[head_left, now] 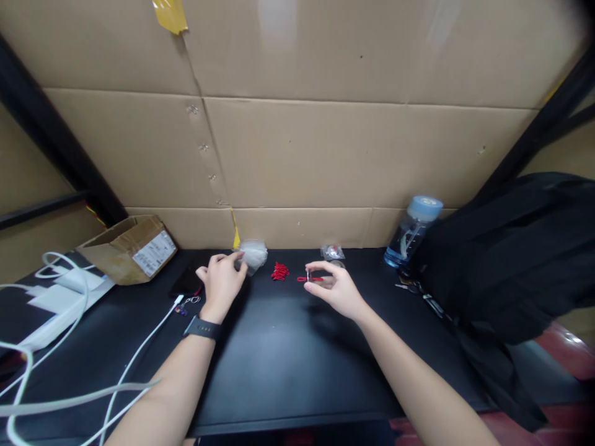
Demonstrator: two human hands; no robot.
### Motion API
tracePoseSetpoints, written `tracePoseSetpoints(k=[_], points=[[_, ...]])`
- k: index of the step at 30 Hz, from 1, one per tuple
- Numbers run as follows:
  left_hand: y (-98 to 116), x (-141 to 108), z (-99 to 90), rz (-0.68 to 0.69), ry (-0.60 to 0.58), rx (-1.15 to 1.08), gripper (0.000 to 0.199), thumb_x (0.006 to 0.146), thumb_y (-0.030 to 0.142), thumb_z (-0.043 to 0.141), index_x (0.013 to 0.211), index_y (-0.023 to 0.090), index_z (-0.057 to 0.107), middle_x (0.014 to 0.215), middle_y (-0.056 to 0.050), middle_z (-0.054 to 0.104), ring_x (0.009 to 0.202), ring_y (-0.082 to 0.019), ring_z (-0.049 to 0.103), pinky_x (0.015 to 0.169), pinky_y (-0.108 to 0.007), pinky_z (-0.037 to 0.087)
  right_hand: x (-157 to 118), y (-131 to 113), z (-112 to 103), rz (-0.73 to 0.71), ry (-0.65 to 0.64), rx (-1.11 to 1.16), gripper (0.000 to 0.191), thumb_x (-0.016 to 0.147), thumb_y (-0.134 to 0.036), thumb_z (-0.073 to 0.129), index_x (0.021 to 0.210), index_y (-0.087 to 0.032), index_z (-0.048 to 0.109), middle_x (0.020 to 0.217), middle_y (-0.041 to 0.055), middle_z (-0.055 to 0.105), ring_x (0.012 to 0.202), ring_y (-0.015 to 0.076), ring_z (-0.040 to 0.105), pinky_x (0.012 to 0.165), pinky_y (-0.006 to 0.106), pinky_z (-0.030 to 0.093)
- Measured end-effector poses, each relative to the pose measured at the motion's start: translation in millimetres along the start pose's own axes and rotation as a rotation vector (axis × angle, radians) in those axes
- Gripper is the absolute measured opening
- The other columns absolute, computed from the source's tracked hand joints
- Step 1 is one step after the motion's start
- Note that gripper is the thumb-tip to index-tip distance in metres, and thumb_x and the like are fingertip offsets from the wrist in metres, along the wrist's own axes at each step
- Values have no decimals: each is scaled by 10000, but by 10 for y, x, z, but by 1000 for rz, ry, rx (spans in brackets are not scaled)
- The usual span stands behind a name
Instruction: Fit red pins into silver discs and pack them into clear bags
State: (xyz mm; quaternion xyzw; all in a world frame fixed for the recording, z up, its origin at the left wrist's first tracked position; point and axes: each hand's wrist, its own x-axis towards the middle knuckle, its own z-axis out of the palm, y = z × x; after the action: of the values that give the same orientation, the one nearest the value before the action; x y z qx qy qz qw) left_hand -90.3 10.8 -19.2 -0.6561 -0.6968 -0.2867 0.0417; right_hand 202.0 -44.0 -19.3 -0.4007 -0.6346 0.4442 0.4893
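Observation:
My left hand (223,280), with a dark watch band (203,328) on its wrist, reaches to a stack of small clear plastic bags (254,255). Its thumb and index finger close on the near left edge of the bags. Between the fingertips and thumb of my right hand (338,288) is a thin silvery keepsake-like disc (307,276), seen edge-on, with a red cord loop (301,279) sticking out to its left. A small pile of red cord loops (279,271) lies on the black table (279,359) between the hands.
Behind my right hand lies a filled clear packet (332,251). A blue-lidded water bottle (413,230) and black backpack (515,254) stand on the right. At left are a cardboard box (130,248), white cables (134,356), a power strip (65,310) and a keychain (182,308). Cardboard walls the back.

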Motion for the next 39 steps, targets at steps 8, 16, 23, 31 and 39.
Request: tracePoseSetpoints(k=[8,16,23,31,39], points=[[521,-321,-138,466,-88,-220,182,953,320,582,992,278,755,1059,-50,785,1002,-258,667,947,-421,409,52,-107,-243,-73,193,7,475,758,-440,840,1138,-195,693,1167,95,712,865,205,761,895,379,629],[891,-740,300,689,-508,-447,147,891,145,588,972,242,664,977,-29,754,903,-201,709,838,-295,501,58,-104,-301,-80,208,-21,486,765,-456,832,1150,-199,684,1177,95,714,872,212,766,880,377,638],[871,-759,358,638,-592,-540,144,874,163,614,985,244,573,1101,-65,765,1101,-248,692,913,-337,468,51,-142,-320,-79,213,-44,483,765,-451,834,1149,-198,687,1139,89,722,917,228,757,882,380,640],[879,-807,276,894,-685,-433,507,924,16,416,1137,350,732,1304,-18,706,1427,-247,452,1088,-471,311,59,-131,-338,-68,233,-48,512,749,-485,837,1143,-196,686,1138,88,720,896,221,754,867,381,644],[920,-813,137,898,-479,-230,212,983,311,599,1168,257,689,1233,-93,664,1289,-293,510,1000,-435,383,58,-131,-374,-99,213,-84,459,785,-436,809,1159,-203,679,1197,93,714,913,211,744,848,346,627]])
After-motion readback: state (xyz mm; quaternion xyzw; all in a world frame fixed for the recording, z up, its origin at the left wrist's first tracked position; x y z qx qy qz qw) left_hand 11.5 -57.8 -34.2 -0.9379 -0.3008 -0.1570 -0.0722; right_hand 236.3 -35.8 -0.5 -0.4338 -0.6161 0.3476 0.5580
